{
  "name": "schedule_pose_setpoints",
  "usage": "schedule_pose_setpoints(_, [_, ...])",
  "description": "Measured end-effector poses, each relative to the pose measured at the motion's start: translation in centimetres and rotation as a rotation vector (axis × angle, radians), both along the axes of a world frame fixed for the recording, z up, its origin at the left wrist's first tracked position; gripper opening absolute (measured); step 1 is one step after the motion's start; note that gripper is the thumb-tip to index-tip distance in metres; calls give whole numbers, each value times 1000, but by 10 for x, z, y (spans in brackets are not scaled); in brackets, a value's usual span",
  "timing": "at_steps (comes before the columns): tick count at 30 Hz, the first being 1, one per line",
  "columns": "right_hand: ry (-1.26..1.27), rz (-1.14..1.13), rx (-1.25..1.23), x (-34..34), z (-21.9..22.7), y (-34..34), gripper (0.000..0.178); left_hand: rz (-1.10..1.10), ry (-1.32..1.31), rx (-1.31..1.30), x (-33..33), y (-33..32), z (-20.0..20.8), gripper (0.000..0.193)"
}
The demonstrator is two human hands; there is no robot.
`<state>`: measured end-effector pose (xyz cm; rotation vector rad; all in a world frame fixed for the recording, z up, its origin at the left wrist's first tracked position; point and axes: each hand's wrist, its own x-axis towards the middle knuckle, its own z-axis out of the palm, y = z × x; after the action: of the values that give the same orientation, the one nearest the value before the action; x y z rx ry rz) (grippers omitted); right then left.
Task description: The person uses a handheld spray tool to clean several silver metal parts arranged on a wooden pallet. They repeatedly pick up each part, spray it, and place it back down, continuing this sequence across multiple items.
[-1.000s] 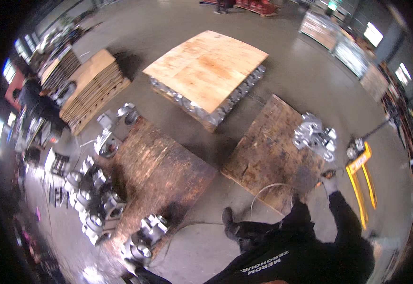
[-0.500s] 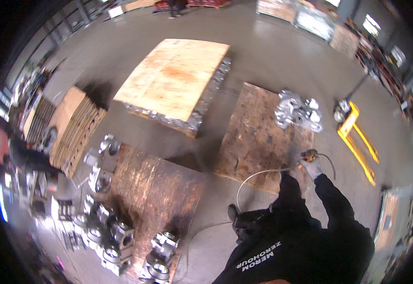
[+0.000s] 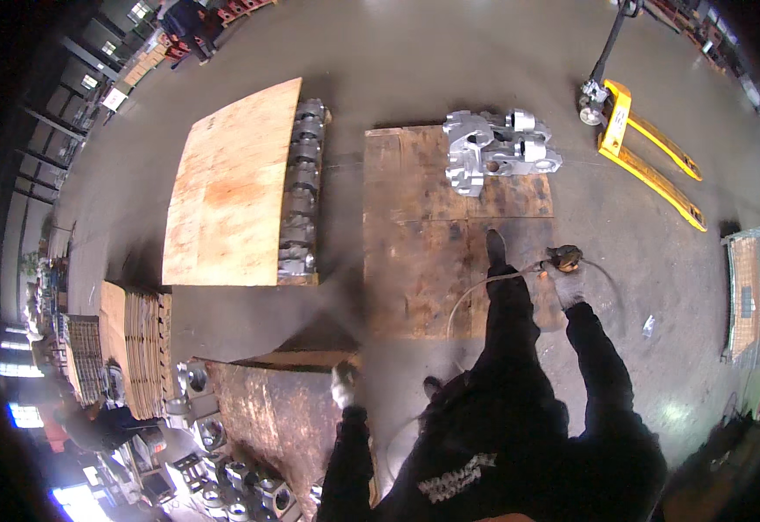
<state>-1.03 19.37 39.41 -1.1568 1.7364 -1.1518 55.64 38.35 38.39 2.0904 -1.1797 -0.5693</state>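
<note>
In a pale glove, my right hand (image 3: 570, 291) is closed on a small dark hand-held power tool (image 3: 564, 257). A thin hose or cable (image 3: 474, 289) curves from the tool across my leg. My left hand (image 3: 342, 384), also gloved, hangs over the edge of a stained wooden board (image 3: 267, 409); motion blurs its fingers. Under my forward foot lies another worn wooden sheet (image 3: 415, 200). Silver metal castings (image 3: 500, 148) with round bores are grouped on its far right corner, beyond the tool.
Left of the sheet stands a plywood-topped stack (image 3: 227, 191) with castings beneath. A yellow pallet jack (image 3: 628, 143) is at the right. More castings (image 3: 236, 474) and stacked wooden panels (image 3: 136, 348) are at the lower left. A person (image 3: 184, 22) stands far back.
My view has turned, and the castings on the sheet now appear nearer and more central. My left hand has come into view. The tool remains in my right hand.
</note>
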Motion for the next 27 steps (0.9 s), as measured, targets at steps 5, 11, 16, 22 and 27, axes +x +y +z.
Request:
schedule_pose_setpoints(5, [-232,1,-28,-46,-39,-127,44,-163,173,289,-142,-189,-46,27])
schedule_pose_setpoints(11, [-407,-280,-21,-131,-92,-213,31,-124,1114,262,-288,-399,-215,31])
schedule_pose_setpoints(16, [-254,-401,134,-186,-105,-214,25,236,1475,267,-447,-631,-244,27])
schedule_pose_setpoints(22, [-373,-556,386,-218,-100,-209,26,243,1678,274,-473,-803,-338,63])
schedule_pose_setpoints(27, [-450,-718,446,-233,-106,-208,35,556,1938,121,-507,-857,-370,48])
